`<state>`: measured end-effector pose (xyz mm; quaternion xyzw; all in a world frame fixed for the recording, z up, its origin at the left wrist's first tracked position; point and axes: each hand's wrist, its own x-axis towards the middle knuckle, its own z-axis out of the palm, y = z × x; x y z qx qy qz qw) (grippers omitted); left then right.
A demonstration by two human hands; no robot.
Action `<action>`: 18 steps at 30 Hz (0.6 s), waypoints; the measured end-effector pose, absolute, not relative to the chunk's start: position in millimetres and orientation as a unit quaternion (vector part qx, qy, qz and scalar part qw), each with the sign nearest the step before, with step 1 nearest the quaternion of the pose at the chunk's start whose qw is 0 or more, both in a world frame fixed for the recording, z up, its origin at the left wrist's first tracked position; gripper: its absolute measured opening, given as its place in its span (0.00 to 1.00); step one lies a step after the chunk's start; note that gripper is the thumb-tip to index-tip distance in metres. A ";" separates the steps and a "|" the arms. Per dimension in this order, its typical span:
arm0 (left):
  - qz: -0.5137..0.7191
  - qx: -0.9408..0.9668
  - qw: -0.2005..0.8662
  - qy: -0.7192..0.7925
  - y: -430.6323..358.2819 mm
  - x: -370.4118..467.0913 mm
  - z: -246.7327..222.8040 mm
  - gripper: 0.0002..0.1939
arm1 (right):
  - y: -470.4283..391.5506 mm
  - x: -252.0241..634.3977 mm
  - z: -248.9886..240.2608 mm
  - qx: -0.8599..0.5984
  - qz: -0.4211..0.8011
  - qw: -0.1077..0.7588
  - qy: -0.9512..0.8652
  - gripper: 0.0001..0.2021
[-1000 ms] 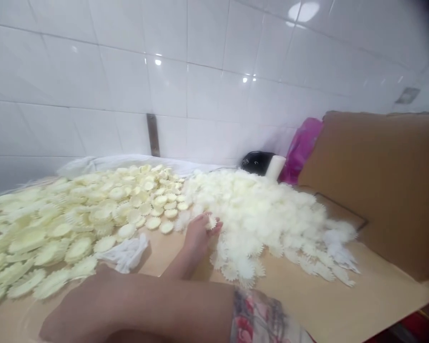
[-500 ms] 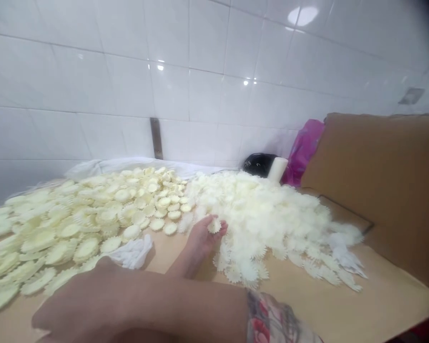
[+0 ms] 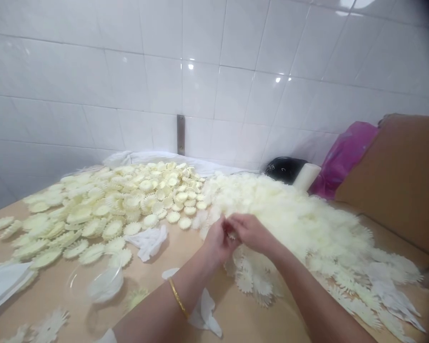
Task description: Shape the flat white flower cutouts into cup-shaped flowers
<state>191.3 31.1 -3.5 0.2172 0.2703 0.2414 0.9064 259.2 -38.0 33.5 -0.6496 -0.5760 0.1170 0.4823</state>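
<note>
My left hand (image 3: pixel 219 240), with a gold bangle on its wrist, is closed around a small pale toothed disc, mostly hidden by the fingers. My right hand (image 3: pixel 248 231) meets it from the right, its fingertips pinched together at the same piece. Just beyond and to the right of both hands spreads a heap of thin, pale, toothed petal sheets (image 3: pixel 289 214). On the left lies a pile of thicker cream-coloured discs with toothed edges (image 3: pixel 103 209). A few loose sheets (image 3: pixel 253 281) lie below my hands.
A clear bowl (image 3: pixel 105 285) with something whitish stands at the lower left. Crumpled white tissue (image 3: pixel 149 242) lies nearby. At the back right are a black bag (image 3: pixel 284 169), a white roll (image 3: pixel 306 177), a purple bag (image 3: pixel 343 159) and a cardboard box (image 3: pixel 403 181). A tiled wall rises behind.
My right hand has come back from the far left and joined my left hand over the disc. The view has shifted, showing the bowl and more of the table at the lower left.
</note>
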 end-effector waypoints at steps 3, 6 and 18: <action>0.245 0.210 0.908 0.269 28.4 193.1 -2.6 0.12 | -42.7 264.9 28.2 -0.653 0.162 0.446 -0.590 0.14; 0.251 0.227 0.901 0.271 28.3 192.5 -1.1 0.12 | -50.2 269.3 29.6 -0.656 0.148 0.440 -0.595 0.14; 0.242 0.277 0.895 0.252 31.0 192.2 -1.4 0.09 | -63.4 276.3 20.0 -0.631 0.099 0.529 -0.559 0.09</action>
